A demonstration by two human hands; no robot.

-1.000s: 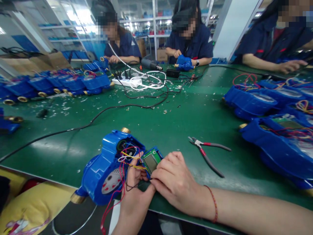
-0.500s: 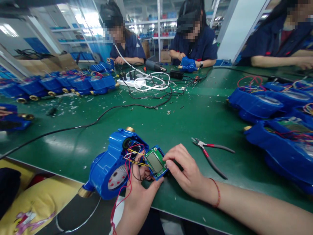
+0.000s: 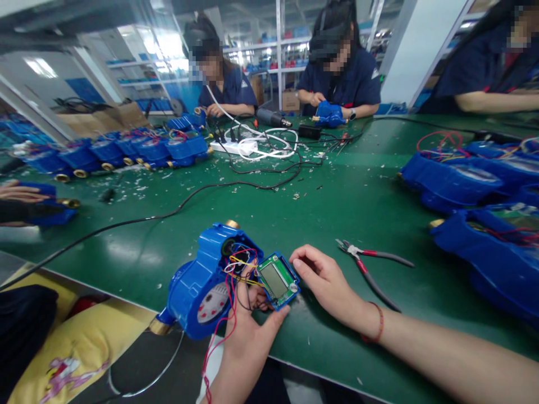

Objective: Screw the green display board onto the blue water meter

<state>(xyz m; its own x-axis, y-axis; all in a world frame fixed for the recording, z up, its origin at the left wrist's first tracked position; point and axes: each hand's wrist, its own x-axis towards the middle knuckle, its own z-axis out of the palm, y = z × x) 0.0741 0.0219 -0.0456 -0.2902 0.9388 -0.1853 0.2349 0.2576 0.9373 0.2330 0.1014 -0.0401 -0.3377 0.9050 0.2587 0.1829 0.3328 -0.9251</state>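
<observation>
One green circuit board with a grey rectangular display, set in a blue plastic frame (image 3: 278, 282), is held at its lower edge by the left hand (image 3: 252, 331), fingers curled beneath. To the frame's right, the right hand (image 3: 330, 280) is held partly open, nothing gripped. Left of the frame, a blue water meter with brass ends (image 3: 191, 289) is seen at the green bench's (image 3: 320, 219) edge.

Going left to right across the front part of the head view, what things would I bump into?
Yellow cloth, blue casing with a dial, green board with a screen, pliers, another blue casing.
</observation>
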